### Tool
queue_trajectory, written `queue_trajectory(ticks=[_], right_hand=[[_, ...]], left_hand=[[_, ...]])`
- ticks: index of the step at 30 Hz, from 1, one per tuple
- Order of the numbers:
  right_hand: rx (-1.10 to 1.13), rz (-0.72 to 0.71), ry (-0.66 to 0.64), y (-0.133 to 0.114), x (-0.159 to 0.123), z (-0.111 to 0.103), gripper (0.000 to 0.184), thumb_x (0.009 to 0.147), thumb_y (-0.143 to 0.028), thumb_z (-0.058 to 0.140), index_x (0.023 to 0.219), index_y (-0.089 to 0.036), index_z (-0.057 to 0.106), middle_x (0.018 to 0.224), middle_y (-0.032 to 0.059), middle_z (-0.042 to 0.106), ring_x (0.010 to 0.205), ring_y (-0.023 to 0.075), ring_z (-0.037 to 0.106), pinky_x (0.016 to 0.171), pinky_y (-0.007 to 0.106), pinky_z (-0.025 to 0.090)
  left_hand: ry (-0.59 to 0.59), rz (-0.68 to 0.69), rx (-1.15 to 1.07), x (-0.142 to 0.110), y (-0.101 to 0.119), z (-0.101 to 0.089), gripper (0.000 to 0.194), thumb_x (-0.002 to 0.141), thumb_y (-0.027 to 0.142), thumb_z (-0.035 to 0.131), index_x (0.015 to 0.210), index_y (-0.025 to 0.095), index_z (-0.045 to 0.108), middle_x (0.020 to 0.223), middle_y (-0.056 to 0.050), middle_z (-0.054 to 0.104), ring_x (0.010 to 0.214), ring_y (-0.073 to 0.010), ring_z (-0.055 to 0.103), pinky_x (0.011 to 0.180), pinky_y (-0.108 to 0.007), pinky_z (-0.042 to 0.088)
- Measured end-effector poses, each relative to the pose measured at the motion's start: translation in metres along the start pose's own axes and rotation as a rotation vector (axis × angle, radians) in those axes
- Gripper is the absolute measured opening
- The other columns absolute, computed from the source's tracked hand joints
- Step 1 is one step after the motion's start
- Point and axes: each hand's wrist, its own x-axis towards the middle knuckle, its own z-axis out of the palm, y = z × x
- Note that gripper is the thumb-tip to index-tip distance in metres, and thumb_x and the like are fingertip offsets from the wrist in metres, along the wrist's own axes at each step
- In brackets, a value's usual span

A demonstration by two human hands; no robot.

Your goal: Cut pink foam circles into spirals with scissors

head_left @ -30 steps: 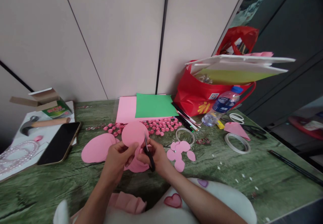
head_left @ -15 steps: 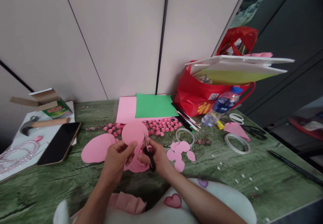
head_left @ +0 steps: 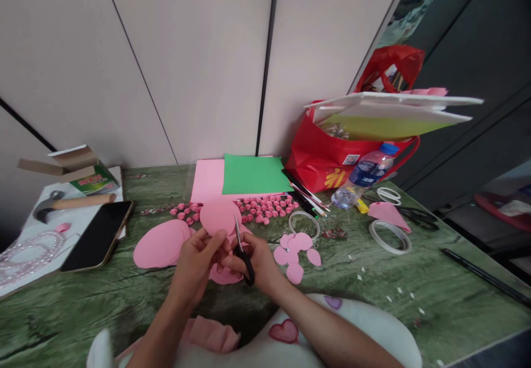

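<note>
Between the fingertips of my left hand (head_left: 199, 260) is a round pink paper piece (head_left: 218, 217), held up above the table. My right hand (head_left: 253, 260) grips black-handled scissors (head_left: 244, 257), their blades pointing up along the paper's right edge. Whether the blades are parted is hard to see. Beneath both hands lie more pink paper cutouts (head_left: 226, 275), partly hidden. A stack of large pink ovals (head_left: 160, 244) rests left of my hands. To the right are small pink petal shapes (head_left: 293, 254). Many small pink balls (head_left: 265, 208) lie behind the hands.
Green and pink sheets (head_left: 257, 174) lie by the wall, with pens (head_left: 307, 199) beside them. A red bag (head_left: 319, 157) and a water bottle (head_left: 367, 174) stand at the back right. Tape rolls (head_left: 390, 237) are at right; a phone (head_left: 97, 236) and hammer (head_left: 74, 203) at left.
My right hand and the scissors have shifted slightly down and left, closer to my left hand. The blades now stand lower against the paper's edge.
</note>
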Motion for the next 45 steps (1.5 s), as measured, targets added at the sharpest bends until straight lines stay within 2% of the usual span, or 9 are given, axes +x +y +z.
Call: queue_trajectory(ticks=[7, 17, 30, 45], right_hand=[[-0.021, -0.001, -0.009, 0.0005, -0.0014, 0.0016, 0.041, 0.046, -0.035, 0.074, 0.069, -0.016, 0.045, 0.042, -0.0075, 0.050, 0.035, 0.0054, 0.042, 0.034, 0.016, 0.034], [-0.064, -0.087, -0.012, -0.0005, 0.0007, -0.0012, 0.044, 0.048, -0.032, 0.073, 0.075, -0.018, 0.041, 0.051, -0.0069, 0.046, 0.044, 0.0058, 0.036, 0.040, 0.017, 0.027], [-0.070, -0.040, 0.007, -0.0010, 0.0004, -0.0010, 0.044, 0.046, -0.035, 0.074, 0.070, -0.018, 0.042, 0.047, -0.0084, 0.042, 0.041, 0.0044, 0.031, 0.040, 0.017, 0.025], [-0.063, -0.014, 0.044, -0.0024, -0.0005, -0.0017, 0.041, 0.046, -0.033, 0.074, 0.069, -0.017, 0.045, 0.045, -0.0073, 0.048, 0.036, 0.0049, 0.039, 0.035, 0.016, 0.031]], left_hand=[[0.088, -0.014, 0.000, 0.0002, -0.0002, 0.0018, 0.021, 0.058, 0.029, 0.066, 0.057, 0.012, 0.053, 0.041, 0.005, 0.047, 0.035, -0.0037, 0.037, 0.034, -0.015, 0.027], [0.035, -0.099, 0.119, 0.0018, 0.0004, -0.0039, 0.021, 0.059, 0.030, 0.065, 0.057, 0.014, 0.053, 0.036, 0.007, 0.043, 0.030, -0.0027, 0.031, 0.031, -0.015, 0.021], [0.049, -0.072, 0.111, -0.0001, 0.0029, -0.0037, 0.021, 0.059, 0.031, 0.065, 0.057, 0.014, 0.052, 0.037, 0.007, 0.043, 0.032, -0.0033, 0.032, 0.033, -0.015, 0.022], [0.077, -0.041, 0.061, 0.0026, 0.0003, -0.0053, 0.021, 0.057, 0.028, 0.066, 0.057, 0.013, 0.051, 0.040, 0.006, 0.044, 0.032, -0.0029, 0.033, 0.032, -0.016, 0.021]])
